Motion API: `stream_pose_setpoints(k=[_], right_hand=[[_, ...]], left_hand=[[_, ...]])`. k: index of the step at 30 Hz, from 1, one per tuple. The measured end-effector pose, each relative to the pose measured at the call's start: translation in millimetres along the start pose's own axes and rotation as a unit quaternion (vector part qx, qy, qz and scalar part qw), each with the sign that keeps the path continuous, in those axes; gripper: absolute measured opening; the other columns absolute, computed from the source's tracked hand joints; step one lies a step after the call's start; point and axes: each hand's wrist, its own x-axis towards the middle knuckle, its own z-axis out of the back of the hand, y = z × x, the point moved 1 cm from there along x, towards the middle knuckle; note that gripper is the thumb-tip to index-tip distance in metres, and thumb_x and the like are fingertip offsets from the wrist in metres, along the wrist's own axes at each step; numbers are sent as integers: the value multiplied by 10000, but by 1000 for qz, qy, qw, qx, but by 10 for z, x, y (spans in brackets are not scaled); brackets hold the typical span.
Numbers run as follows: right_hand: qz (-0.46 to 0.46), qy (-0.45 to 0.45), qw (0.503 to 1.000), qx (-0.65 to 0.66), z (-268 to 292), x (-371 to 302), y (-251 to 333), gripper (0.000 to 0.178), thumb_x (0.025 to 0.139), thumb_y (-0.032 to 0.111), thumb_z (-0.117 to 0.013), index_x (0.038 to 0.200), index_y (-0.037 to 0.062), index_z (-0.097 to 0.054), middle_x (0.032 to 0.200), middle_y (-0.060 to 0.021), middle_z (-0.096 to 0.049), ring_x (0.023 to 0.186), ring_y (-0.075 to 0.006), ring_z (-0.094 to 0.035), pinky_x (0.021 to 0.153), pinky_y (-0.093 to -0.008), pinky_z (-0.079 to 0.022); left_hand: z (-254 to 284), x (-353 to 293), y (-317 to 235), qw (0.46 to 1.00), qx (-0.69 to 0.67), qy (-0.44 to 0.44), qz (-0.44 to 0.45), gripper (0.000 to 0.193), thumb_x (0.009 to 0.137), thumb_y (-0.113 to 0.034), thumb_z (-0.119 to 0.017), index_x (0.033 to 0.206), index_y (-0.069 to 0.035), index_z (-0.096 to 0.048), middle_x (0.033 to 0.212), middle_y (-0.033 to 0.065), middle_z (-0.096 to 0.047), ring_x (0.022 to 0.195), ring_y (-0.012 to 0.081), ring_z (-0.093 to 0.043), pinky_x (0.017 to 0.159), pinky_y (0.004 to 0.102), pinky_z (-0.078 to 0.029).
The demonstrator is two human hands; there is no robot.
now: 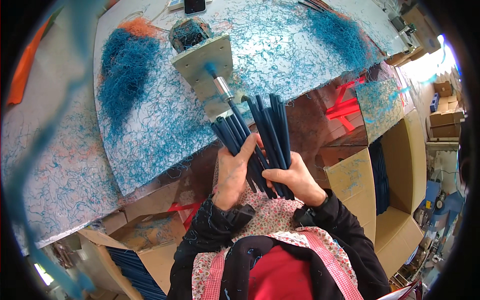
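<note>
My left hand (233,172) is closed around a bundle of slim dark blue rods (231,134), thumb pressed along them. From between the hands a single dark blue rod (240,116) reaches up to a shiny metal cylinder (223,89); whether its tip sits inside cannot be made out. The cylinder stands out from a pale mounting plate (197,67), with a shavings-covered motor-like body (190,34) behind it. In my right hand (299,181) is a second bundle of dark blue rods (271,130), tips pointing away from me. The lower rod ends meet between my hands.
Curly blue shavings cover the white table (165,145), with a big heap (127,75) at left and another (340,40) at far right. A phone (195,6) lies at the back. Cardboard boxes with dark blue rods stand right (397,210) and lower left (150,267).
</note>
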Motion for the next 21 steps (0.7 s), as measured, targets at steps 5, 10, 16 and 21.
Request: stream_pose_setpoints(k=[5,10,16,21], right_hand=[[-9,31,999,-30,54,64,-3,247,796,63,-704,1012,-9,-608,742,-37,-630,624,-90,-591,563,-245,-468],[40,44,988,-145,32,-42,-157,418,784,45,-706,1169,-7,-553,782,-5,-602,617,-70,-570,539,-236,-460],[-20,34,999,24,67,-106,-76,490,772,105,-737,1214,-15,-561,814,-25,-611,657,-75,-581,587,-233,-476],[74,4,985,-157,33,-112,-169,498,751,120,-772,1178,-26,-562,903,-37,-641,774,-81,-594,658,-253,-495]], left_hand=[[70,73,55,999,-10,-11,-30,270,898,-263,-699,930,3,-669,802,64,-677,692,110,-635,602,258,-503],[68,68,32,1000,10,-21,2,302,910,-302,-679,947,-2,-682,813,64,-680,727,103,-629,646,246,-481],[135,50,138,997,66,34,4,290,927,-282,-656,983,2,-670,845,47,-682,720,114,-647,622,268,-519],[82,53,158,998,-45,31,-14,292,919,-244,-672,1054,13,-644,924,57,-679,787,134,-666,680,272,-543]])
